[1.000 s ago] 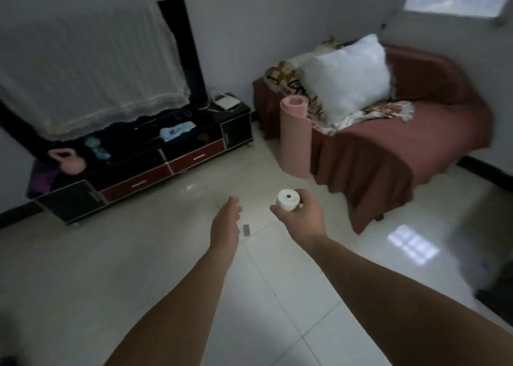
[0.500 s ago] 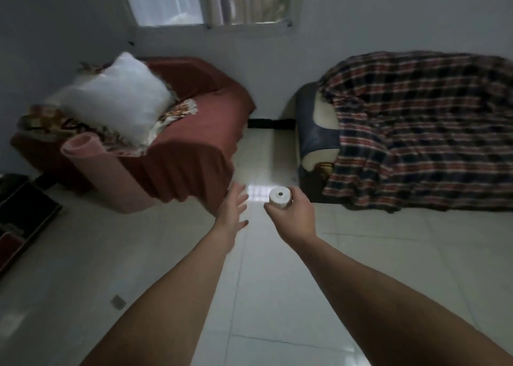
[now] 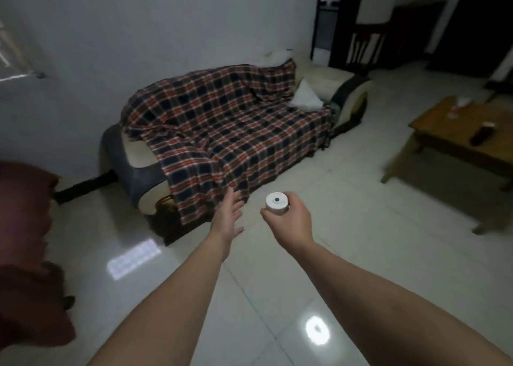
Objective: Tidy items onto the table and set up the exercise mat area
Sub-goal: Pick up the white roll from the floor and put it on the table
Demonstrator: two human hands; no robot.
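My right hand (image 3: 288,224) is closed around a small white roll of tissue (image 3: 276,202), held upright at mid-frame with its dark core facing up. My left hand (image 3: 229,215) floats just left of it, fingers spread, holding nothing. A low wooden table (image 3: 455,135) stands at the right edge, well beyond both hands, with a dark bottle-like item (image 3: 481,135) and a few small things on top. The exercise mat is out of view.
A sofa draped in a red and navy plaid blanket (image 3: 227,126) sits against the wall ahead, with a white cushion (image 3: 305,96). A red-covered seat (image 3: 25,226) fills the left edge. Dark wooden chairs (image 3: 369,40) stand at the back right. Glossy tiled floor (image 3: 347,199) lies between.
My view has swung right: the TV stand, pink mat and red sofa left the frame, and the plaid sofa and wooden table came in. Both hands kept their pose, roll still held.
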